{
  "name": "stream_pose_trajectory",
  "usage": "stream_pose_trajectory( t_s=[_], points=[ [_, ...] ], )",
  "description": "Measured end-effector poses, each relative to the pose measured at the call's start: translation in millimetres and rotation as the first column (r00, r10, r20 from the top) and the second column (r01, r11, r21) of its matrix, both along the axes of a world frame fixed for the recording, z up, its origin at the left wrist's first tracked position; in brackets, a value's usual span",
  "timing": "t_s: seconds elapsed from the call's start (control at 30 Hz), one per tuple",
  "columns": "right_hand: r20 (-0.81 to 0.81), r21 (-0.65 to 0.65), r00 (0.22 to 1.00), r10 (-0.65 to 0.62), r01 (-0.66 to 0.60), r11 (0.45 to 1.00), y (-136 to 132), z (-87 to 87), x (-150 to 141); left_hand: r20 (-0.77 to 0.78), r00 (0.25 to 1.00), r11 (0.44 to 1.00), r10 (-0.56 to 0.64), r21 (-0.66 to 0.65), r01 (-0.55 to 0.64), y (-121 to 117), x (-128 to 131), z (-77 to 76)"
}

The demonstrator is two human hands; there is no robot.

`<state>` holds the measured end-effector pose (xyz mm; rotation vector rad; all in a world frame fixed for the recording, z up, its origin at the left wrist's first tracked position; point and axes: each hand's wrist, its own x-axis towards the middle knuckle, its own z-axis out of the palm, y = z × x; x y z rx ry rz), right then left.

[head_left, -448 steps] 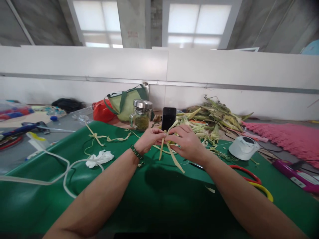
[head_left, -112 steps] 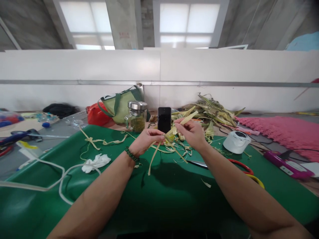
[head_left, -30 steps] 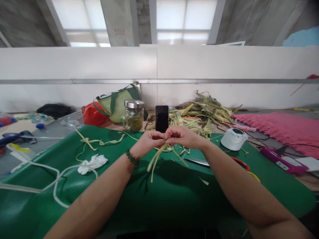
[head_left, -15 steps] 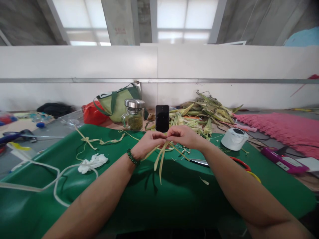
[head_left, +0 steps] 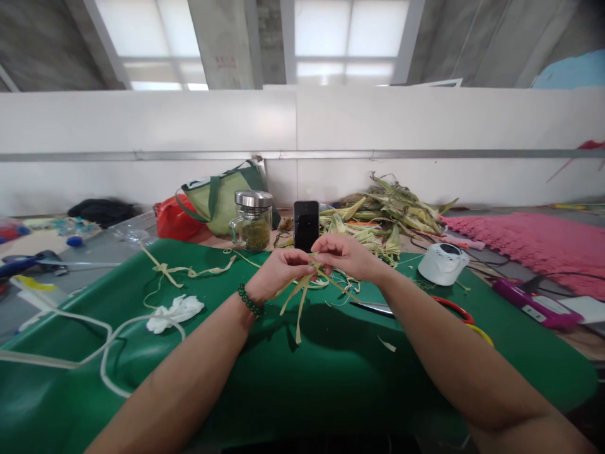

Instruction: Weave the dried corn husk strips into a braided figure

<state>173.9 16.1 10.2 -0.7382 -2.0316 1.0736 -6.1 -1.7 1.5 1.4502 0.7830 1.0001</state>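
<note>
Thumb and forefinger of the left hand [head_left: 278,272] pinch a small bundle of flat, pale yellow-green plant-fibre strips [head_left: 300,309] at its upper end, and the fingertips of the right hand [head_left: 350,257] close on it just beside them. The fingers cover the crossing, so how the strips are folded or tied there cannot be told. The bundle is above the middle of the glossy green plastic sheet [head_left: 331,384], nearer the far edge, its loose ends hanging spread apart.

If either pinch slackened, the crossing could slip undone, since so little is gripped; a hard pull might split a strip, as they look thin and narrow. The dangling ends might also tangle with one another.

Toward the sheet's right edge, the metal-bladed scissors with red and yellow handles [head_left: 378,309] lie beneath the right forearm, which could knock them or meet the blade if lowered. By the far edge, the upright black smartphone [head_left: 306,224] and the clear glass jar with a steel lid [head_left: 254,224] could topple if a hand swung forward. On the left part, the white cable [head_left: 47,361] might snag on the left forearm and drag the crumpled white tissue [head_left: 174,313] along.
</note>
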Motion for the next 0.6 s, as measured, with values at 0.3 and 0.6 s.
stream_pose_trajectory(
  t_s=[0.3,0.6],
  points=[
    [-0.040,0.100,0.997,-0.074,0.077,0.992,-2.2,1.3,-1.1,-0.006,0.999,0.998,0.042,-0.048,-0.042,-1.1,-1.1,2.6],
    [-0.038,0.150,0.996,-0.083,0.088,0.985,2.6,-4.0,-0.8,-0.025,0.998,0.996,0.064,-0.053,-0.065,-0.5,0.3,1.6]
  ],
)
